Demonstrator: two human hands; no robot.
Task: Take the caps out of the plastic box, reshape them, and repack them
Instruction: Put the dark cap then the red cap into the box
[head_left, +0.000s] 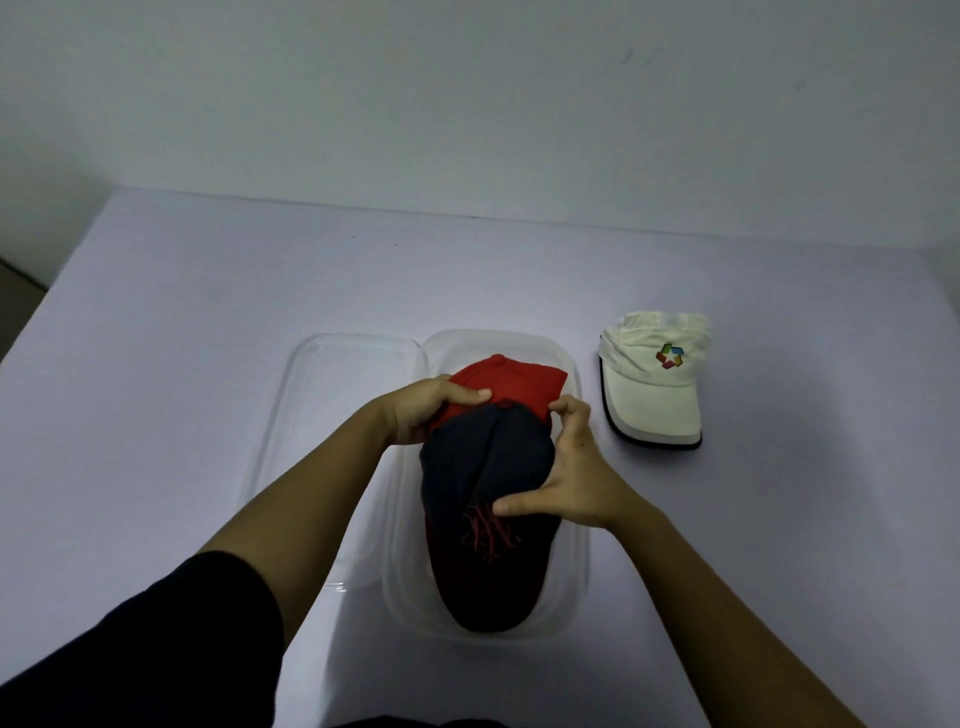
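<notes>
A clear plastic box (575, 525) stands in the middle of the table. Inside it lies a dark navy cap (483, 519) with red stitching, its brim toward me. A red cap (509, 382) sits behind and partly under it at the box's far end. My left hand (421, 410) grips the rear left of the caps, thumb pressing on the red cap. My right hand (571, 473) holds the navy cap's crown from the right, thumb on its front. A white cap (654, 384) with a coloured logo lies on the table to the right of the box.
The box's clear lid (322, 415) lies flat on the table, touching the box's left side. The table (208, 312) has a pale lilac cover and ends at a grey wall behind. Its left edge drops off at the far left.
</notes>
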